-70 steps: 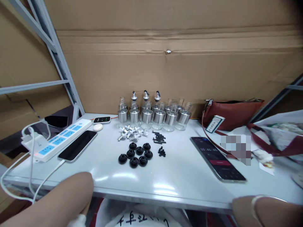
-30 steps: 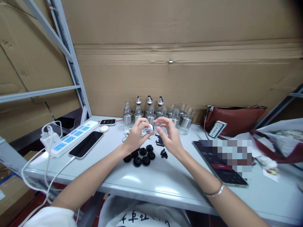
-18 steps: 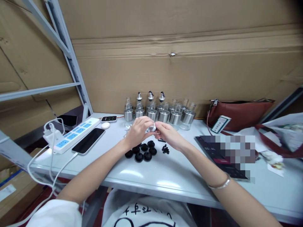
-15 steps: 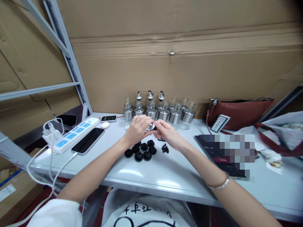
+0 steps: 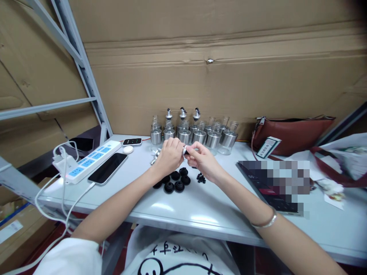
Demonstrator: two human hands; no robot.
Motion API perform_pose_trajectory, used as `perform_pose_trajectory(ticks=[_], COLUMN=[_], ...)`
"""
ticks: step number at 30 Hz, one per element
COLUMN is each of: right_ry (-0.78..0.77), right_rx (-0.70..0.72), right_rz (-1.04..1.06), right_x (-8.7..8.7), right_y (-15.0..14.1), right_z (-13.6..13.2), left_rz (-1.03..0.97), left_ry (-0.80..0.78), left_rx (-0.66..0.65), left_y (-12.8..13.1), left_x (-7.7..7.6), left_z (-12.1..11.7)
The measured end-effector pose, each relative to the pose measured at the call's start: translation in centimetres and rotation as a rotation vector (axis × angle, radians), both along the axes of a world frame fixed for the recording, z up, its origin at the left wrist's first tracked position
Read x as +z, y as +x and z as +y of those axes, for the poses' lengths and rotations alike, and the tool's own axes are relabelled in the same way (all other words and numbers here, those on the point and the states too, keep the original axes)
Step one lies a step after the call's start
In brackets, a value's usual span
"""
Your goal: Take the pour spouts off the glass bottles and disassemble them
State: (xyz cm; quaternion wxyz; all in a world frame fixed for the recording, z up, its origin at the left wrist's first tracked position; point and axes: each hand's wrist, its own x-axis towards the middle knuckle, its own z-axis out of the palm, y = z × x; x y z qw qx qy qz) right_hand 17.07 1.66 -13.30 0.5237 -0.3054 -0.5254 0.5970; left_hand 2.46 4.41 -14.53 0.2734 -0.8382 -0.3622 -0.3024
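Note:
My left hand (image 5: 170,156) is closed around a silver pourer spout (image 5: 184,150), with its round end showing at the fingertips. My right hand (image 5: 203,159) is pinched against that end, holding a small black piece (image 5: 187,152) whose shape is mostly hidden by the fingers. The hands meet just in front of the bottles, above the table. Below them lie several black ribbed stoppers (image 5: 179,186) and a small pile of tiny black parts (image 5: 201,178). More silver spouts (image 5: 155,156) lie partly hidden behind my left hand.
Glass bottles with steel sleeves (image 5: 213,139) stand at the back, some topped with pourers (image 5: 183,112). To the left are a power strip (image 5: 94,162), a phone (image 5: 108,169) and a small device (image 5: 132,142). A large phone (image 5: 266,191) and a brown bag (image 5: 295,133) lie right.
Both hands have come from the table's edge to the middle. My left hand has taken a silver spout; my right hand has closed in on its end with a small black piece.

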Motion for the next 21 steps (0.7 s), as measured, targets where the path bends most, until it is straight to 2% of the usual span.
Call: perform_pose_trajectory(ticks=[4,9,16,21], right_ry=[-0.011,0.095,0.373,0.519], right_rx=[0.008,-0.011,-0.142,-0.196], right_rz=[0.018,-0.044,-0.399,-0.634], right_x=[0.0,-0.1,-0.4,-0.5], right_y=[-0.6,-1.1,-0.5,0.0], right_z=[-0.8,-1.4,-0.9,-0.9], left_rz=[0.039,0.000,0.073,0.083], left_ry=[0.030,0.099,-0.184,-0.275], left_rx=[0.088,0.034,-0.087,-0.080], left_y=[0.0,-0.4,-0.9,-1.2], left_x=[0.4,0.9,1.4,1.3], left_z=[-0.1,-0.3,-0.2,-0.2])
